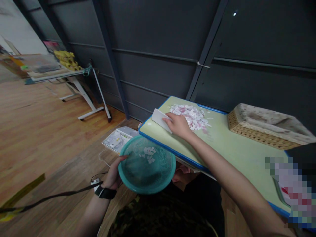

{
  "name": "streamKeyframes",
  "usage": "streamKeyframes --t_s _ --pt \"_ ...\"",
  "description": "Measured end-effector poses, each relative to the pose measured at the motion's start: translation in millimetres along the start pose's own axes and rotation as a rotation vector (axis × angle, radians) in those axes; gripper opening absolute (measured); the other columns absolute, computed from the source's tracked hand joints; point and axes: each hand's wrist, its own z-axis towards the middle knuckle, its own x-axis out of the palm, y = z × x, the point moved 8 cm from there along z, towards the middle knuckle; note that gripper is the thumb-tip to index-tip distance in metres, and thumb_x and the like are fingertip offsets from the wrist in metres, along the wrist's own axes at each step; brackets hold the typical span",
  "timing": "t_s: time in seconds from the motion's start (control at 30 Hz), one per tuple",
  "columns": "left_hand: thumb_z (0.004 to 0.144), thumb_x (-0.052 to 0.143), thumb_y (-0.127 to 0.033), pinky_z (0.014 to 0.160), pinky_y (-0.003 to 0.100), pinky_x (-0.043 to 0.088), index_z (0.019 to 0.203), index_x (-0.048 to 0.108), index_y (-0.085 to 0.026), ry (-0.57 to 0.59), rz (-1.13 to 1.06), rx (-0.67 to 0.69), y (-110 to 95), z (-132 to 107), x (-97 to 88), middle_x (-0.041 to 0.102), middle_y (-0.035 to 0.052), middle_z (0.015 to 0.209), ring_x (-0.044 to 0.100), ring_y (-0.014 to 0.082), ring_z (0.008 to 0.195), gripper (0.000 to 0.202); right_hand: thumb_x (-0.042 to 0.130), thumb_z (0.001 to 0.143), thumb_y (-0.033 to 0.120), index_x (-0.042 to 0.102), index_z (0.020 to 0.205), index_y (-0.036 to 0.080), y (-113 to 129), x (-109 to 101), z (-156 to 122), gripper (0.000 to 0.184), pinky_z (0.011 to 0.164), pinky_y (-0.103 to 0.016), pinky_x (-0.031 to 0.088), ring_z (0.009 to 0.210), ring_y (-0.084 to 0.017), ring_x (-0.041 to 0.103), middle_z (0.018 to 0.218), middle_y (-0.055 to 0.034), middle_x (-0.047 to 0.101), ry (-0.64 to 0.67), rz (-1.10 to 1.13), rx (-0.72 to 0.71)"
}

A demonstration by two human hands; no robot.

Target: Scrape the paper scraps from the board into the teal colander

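My left hand (pixel 115 172) grips the rim of a round green plastic basket (pixel 146 184) with mesh sides, held just below the table's near-left edge. Several small white pieces (pixel 149 153) lie inside it. With its fingers closed, my right hand (pixel 176 123) holds a flat white scraper-like plate (pixel 160 119) against the pale green table top (pixel 227 158). Just beyond that hand spreads a pile of white and pinkish small flat pieces (pixel 191 115). What exactly these pieces are is too small to tell.
A wicker basket with a cloth lining (pixel 261 135) stands at the table's back right. An open white box (pixel 115 140) lies below the left corner. A dark cord (pixel 61 194) runs past my left wrist. Dark wall panels (pixel 158 42) rise behind; another table (pixel 49 77) stands far left.
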Motion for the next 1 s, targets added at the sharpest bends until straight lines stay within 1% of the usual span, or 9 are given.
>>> streamKeyframes --t_s 0.13,0.3,0.4,0.57,0.67,0.73,0.8,0.87,1.0 --pt "0.078 0.062 -0.017 0.058 0.031 0.06 0.085 0.073 -0.012 -0.029 -0.081 0.04 -6.0 4.2 -11.7 0.077 0.0072 0.066 0.072 0.0219 0.058 0.014 0.039 0.099 0.038 0.067 0.113 0.023 20.0 14.4 0.8 0.035 0.061 -0.029 0.036 0.073 -0.022 0.068 0.086 -0.0069 0.075 0.111 -0.178 -0.111" --pt "0.075 0.066 -0.02 0.071 0.038 0.061 0.093 0.073 -0.011 -0.02 -0.148 0.073 -8.2 7.9 -18.7 0.079 0.0081 0.073 0.075 0.0269 0.069 0.021 0.038 0.1 0.038 0.067 0.11 0.023 37.4 13.7 -19.9 0.034 0.058 -0.028 0.032 0.067 -0.018 0.067 0.083 -0.0054 0.076 0.144 -0.217 -0.237" --pt "0.075 0.067 -0.02 0.077 0.041 0.061 0.097 0.073 -0.011 0.003 -0.163 0.072 -8.0 8.1 -18.0 0.08 0.0091 0.079 0.076 0.0293 0.078 0.025 0.038 0.1 0.037 0.067 0.109 0.023 45.5 9.2 -34.2 0.034 0.058 -0.027 0.033 0.065 -0.016 0.066 0.082 -0.004 0.076 0.143 -0.169 -0.286" --pt "0.074 0.068 -0.02 0.08 0.04 0.06 0.095 0.073 -0.011 0.019 -0.163 0.089 -9.9 6.7 -16.9 0.08 0.0101 0.081 0.075 0.0291 0.083 0.023 0.041 0.1 0.037 0.069 0.107 0.022 52.8 5.0 -45.7 0.032 0.059 -0.026 0.037 0.065 -0.014 0.067 0.081 -0.0036 0.076 0.167 -0.068 -0.311" --pt "0.073 0.069 -0.019 0.08 0.038 0.06 0.089 0.073 -0.011 0.018 -0.169 0.104 -11.7 4.7 -15.9 0.08 0.0104 0.081 0.075 0.0273 0.079 0.019 0.045 0.098 0.035 0.07 0.105 0.022 55.9 2.4 -47.7 0.03 0.062 -0.025 0.042 0.069 -0.015 0.069 0.084 -0.0034 0.076 0.184 0.063 -0.29" --pt "0.074 0.067 -0.019 0.075 0.037 0.06 0.085 0.073 -0.011 0.011 -0.164 0.104 -11.9 2.7 -15.1 0.079 0.0097 0.076 0.074 0.0251 0.07 0.014 0.048 0.097 0.033 0.071 0.104 0.022 56.1 -2.4 -48.8 0.026 0.065 -0.024 0.044 0.071 -0.014 0.07 0.089 -0.0031 0.077 0.191 0.18 -0.267" --pt "0.076 0.065 -0.018 0.069 0.035 0.061 0.081 0.073 -0.012 -0.007 -0.152 0.099 -11.2 0.6 -15.0 0.077 0.008 0.068 0.072 0.0228 0.06 0.012 0.052 0.095 0.033 0.073 0.101 0.023 48.8 -13.6 -49.1 0.024 0.066 -0.024 0.047 0.072 -0.014 0.07 0.092 -0.0025 0.077 0.157 0.279 -0.229" --pt "0.077 0.063 -0.017 0.066 0.035 0.061 0.079 0.073 -0.013 -0.026 -0.135 0.083 -8.4 -1.0 -15.7 0.076 0.0065 0.063 0.072 0.0225 0.058 0.011 0.056 0.092 0.035 0.074 0.1 0.023 27.2 -33.7 -48.6 0.024 0.068 -0.025 0.049 0.074 -0.015 0.07 0.093 -0.0028 0.077 0.05 0.337 -0.156" --pt "0.075 0.066 -0.019 0.074 0.039 0.06 0.085 0.073 -0.014 0.008 -0.095 0.048 3.4 -1.6 -13.4 0.079 0.0074 0.072 0.075 0.0274 0.073 0.014 0.067 0.081 0.043 0.075 0.099 0.02 -57.9 -85.7 -56.6 0.031 0.076 -0.034 0.053 0.087 -0.023 0.07 0.099 -0.0069 0.076 -0.275 0.357 0.093"
